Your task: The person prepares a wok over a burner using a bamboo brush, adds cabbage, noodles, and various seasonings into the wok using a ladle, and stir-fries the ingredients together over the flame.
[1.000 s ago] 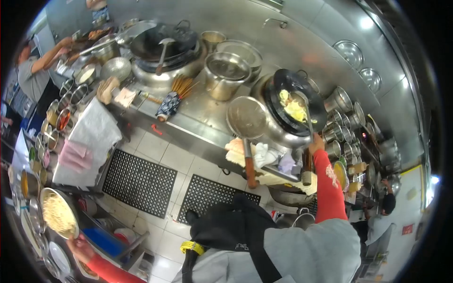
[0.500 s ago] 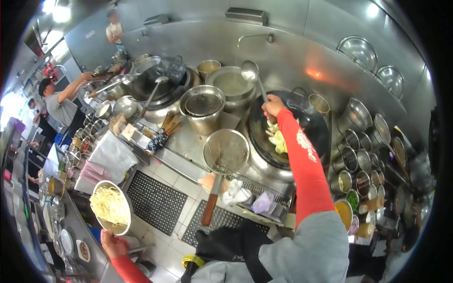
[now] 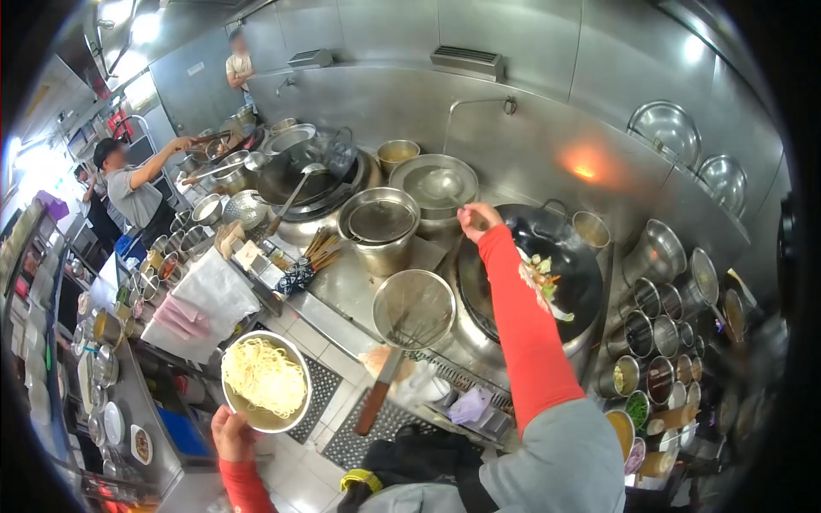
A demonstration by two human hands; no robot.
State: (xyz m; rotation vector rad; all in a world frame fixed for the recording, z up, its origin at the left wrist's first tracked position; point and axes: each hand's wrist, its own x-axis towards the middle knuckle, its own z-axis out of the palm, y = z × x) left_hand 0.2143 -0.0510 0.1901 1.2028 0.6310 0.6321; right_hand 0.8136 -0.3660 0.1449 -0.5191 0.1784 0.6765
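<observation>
My left hand [image 3: 233,434] grips the rim of a metal bowl [image 3: 295,417] full of pale noodles [image 3: 263,379], held up over the floor at lower left. My right hand [image 3: 481,221] is closed round the handle of a ladle [image 3: 443,185], whose head is over a wide pot [image 3: 414,175] at the back of the stove. Below and right of that hand, a black wok [image 3: 584,248] holds cabbage and other vegetables [image 3: 542,280], partly hidden by my red sleeve. A round strainer [image 3: 414,309] with a wooden handle lies left of the wok.
A deep pot [image 3: 379,221] stands left of the wok, with a second wok [image 3: 299,179] beyond it. Many metal containers [image 3: 638,333] crowd the right side. A co-worker [image 3: 137,192] reaches over the far stove; another person [image 3: 240,68] stands behind. Rubber mats [image 3: 376,427] cover the floor.
The noodle bowl in my left hand has moved right and nearer the stove. My right hand has lifted the ladle from the wok and carried it left to the wide pot.
</observation>
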